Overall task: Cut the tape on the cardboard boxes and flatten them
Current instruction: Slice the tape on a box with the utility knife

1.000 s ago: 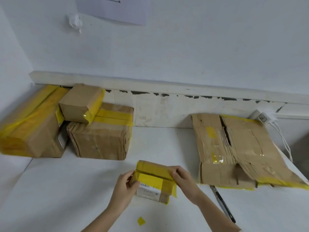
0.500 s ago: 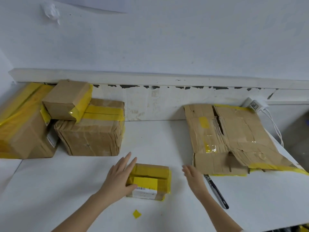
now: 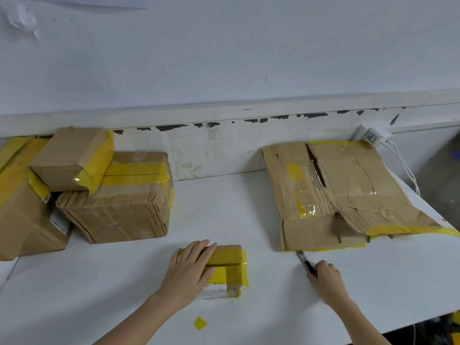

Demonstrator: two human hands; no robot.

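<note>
A small cardboard box [image 3: 230,268] wrapped in yellow tape lies on the white table [image 3: 112,295] near the front middle. My left hand [image 3: 190,271] rests flat on its top left part, fingers straight. To the right, my right hand [image 3: 324,276] curls its fingers over the handle of a black utility knife [image 3: 304,260] lying on the table. The knife's tip points toward the flattened cardboard [image 3: 343,195] at the right.
Three taped boxes stand at the back left: a large one [image 3: 22,207], a medium one [image 3: 119,202] and a small one [image 3: 72,158] on top. A yellow tape scrap [image 3: 200,322] lies near the front. A white charger with cables [image 3: 373,136] sits at the back right.
Both hands let go of the small box's tape. The left hand settled flat on the box; the right hand moved right and closed on the knife.
</note>
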